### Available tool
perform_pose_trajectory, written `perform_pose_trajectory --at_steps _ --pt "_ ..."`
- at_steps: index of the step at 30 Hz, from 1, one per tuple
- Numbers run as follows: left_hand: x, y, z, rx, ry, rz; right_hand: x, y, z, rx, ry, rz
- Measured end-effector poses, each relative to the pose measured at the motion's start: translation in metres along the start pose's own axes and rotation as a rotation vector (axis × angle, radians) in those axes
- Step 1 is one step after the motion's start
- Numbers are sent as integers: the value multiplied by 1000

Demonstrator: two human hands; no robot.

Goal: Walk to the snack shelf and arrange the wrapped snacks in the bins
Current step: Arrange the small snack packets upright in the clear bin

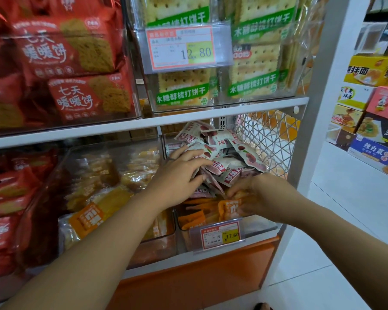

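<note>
To the left of the fingers, red biscuit packs (20, 198) filled the lower shelf, and next to them stood a clear bin (166, 222) with yellow snacks. The left hand (179, 173) lay on the heap of white-and-red wrapped snacks (222, 153). Its fingers (197, 163) were bent down into the heap and curled around a few packets, with the thumb underneath. The heap rose high above those fingers, almost up to the shelf board (188, 119) over it.

Just below and to the right, the right hand (262, 193) was at the front edge of the same bin. Its fingers (235, 191) pinched an orange packet (229, 209) that lay under the white ones. A price tag (220, 236) hung directly below these fingers, and a wire mesh panel (267, 135) closed the side beyond them.

I think the danger was the heap itself. If the orange packet were pulled out from below, the loose packets on top could slide forward over the bin's edge and fall to the floor. A hard pull could also knock the tag off.
</note>
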State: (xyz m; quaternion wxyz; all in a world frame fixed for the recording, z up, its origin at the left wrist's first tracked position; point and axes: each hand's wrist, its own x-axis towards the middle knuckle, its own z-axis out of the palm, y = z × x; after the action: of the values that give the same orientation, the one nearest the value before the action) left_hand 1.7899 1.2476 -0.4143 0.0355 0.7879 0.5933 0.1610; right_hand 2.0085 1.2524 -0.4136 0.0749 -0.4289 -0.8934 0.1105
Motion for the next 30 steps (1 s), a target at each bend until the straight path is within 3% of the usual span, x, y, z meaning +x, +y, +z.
perform_pose_trajectory --at_steps 7,14,22,26,30 --pt "-28 12 -11 -16 86 150 -15 1 -20 111 139 -1" --pt "-49 24 -3 265 86 185 -28 -8 -27 162 224 -28" --pt "-50 40 -14 -102 -5 72 -43 -18 -46 308 368 -48" --pt "-51 47 -18 -394 100 28 -45 -29 -51 389 444 -52" --pt "-64 38 -27 -413 205 -17 -37 -50 -46 386 490 -75"
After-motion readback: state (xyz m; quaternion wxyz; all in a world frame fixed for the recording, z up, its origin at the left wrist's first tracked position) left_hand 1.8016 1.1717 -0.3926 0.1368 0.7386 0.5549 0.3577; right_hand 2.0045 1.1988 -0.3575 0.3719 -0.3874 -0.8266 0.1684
